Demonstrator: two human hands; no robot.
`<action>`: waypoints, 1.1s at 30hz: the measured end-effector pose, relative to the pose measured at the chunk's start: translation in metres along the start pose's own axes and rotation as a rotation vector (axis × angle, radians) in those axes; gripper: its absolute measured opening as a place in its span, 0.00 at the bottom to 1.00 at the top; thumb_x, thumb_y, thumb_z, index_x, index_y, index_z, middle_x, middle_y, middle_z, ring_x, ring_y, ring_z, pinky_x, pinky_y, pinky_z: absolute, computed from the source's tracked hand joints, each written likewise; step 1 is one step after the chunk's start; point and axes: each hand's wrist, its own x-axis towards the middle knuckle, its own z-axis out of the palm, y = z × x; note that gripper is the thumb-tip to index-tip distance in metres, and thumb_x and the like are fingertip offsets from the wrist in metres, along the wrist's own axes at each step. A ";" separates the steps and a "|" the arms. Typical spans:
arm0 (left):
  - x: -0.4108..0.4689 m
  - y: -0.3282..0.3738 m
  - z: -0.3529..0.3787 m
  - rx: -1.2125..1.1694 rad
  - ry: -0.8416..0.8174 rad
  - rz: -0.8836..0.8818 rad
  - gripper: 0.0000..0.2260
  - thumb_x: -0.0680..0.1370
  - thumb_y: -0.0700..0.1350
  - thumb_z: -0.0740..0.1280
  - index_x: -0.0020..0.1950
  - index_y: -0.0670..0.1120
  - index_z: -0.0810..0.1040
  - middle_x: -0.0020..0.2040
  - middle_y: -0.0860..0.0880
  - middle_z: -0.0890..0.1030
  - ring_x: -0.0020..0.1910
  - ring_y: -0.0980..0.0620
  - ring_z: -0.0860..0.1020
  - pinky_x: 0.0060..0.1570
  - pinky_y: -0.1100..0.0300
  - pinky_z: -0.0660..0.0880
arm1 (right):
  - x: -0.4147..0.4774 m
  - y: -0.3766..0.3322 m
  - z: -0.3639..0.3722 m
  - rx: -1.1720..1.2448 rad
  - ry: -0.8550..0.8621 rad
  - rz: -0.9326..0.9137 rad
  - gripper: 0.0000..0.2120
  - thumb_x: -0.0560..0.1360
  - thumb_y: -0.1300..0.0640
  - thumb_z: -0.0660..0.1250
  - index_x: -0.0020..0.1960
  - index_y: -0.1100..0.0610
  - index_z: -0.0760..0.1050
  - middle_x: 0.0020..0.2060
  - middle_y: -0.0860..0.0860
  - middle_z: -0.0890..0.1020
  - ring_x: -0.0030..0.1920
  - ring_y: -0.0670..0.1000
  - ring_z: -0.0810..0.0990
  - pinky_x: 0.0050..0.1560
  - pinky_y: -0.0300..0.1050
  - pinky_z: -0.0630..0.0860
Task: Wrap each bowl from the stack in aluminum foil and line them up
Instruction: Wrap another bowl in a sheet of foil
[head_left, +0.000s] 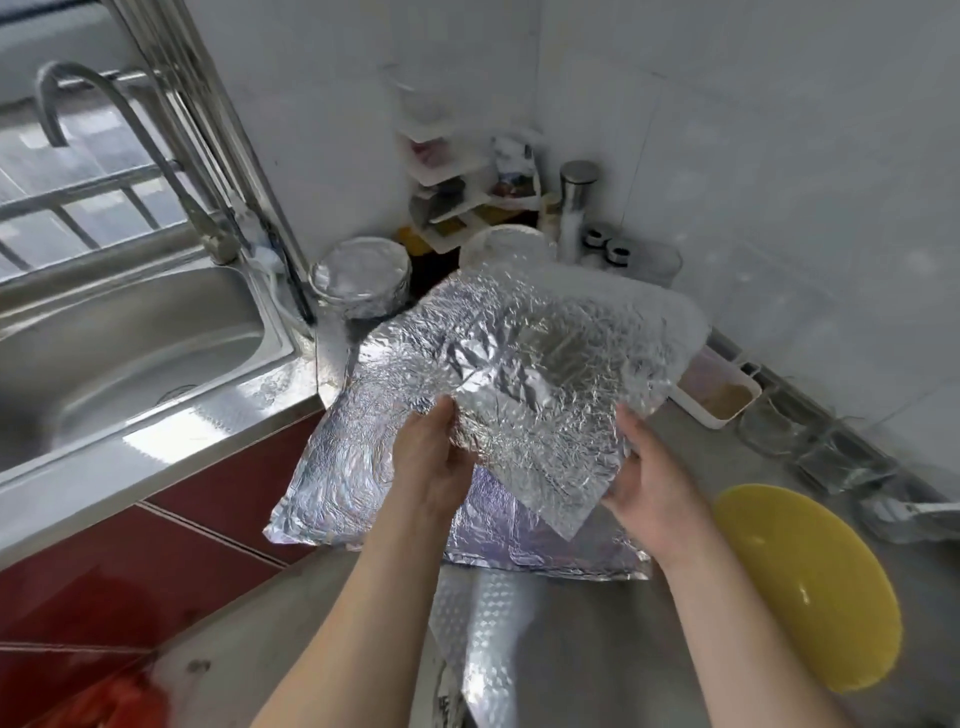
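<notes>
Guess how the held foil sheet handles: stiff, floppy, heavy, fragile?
Likely floppy but crease-holding: the foil sheet is wrinkled all over. Probably very light: left hand and right hand carry it by edge grips alone. May tear if tugged, being thin.

The foil sheet (535, 374) at frame centre is crinkled, shiny metal. The sink (130, 358), left, is smooth glossy steel. The yellow bowl (810, 582), lower right, looks like smooth plastic.

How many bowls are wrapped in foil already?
2. One wrapped bowl stands beside the sink; the second wrapped bowl sits right of it, partly behind the held foil sheet. Another may hide under that sheet.
</notes>
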 end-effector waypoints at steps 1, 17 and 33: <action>0.001 -0.006 -0.001 0.050 0.011 0.002 0.13 0.80 0.40 0.66 0.62 0.37 0.74 0.57 0.41 0.77 0.54 0.51 0.73 0.58 0.54 0.72 | 0.001 0.002 0.001 -0.010 0.024 -0.005 0.33 0.63 0.49 0.78 0.63 0.57 0.73 0.47 0.52 0.81 0.37 0.46 0.82 0.42 0.43 0.78; 0.032 -0.027 -0.033 0.166 0.000 -0.056 0.34 0.77 0.43 0.71 0.78 0.42 0.57 0.68 0.43 0.70 0.71 0.46 0.65 0.64 0.50 0.67 | 0.044 0.022 -0.007 -0.227 0.459 -0.077 0.33 0.59 0.56 0.81 0.61 0.58 0.73 0.55 0.56 0.81 0.55 0.61 0.80 0.54 0.62 0.79; 0.013 -0.029 -0.023 0.157 0.092 0.117 0.22 0.79 0.43 0.69 0.70 0.41 0.66 0.54 0.51 0.78 0.50 0.56 0.76 0.51 0.54 0.69 | 0.041 0.007 0.009 -0.290 0.298 -0.073 0.39 0.69 0.62 0.76 0.75 0.57 0.61 0.60 0.52 0.75 0.51 0.54 0.79 0.40 0.50 0.77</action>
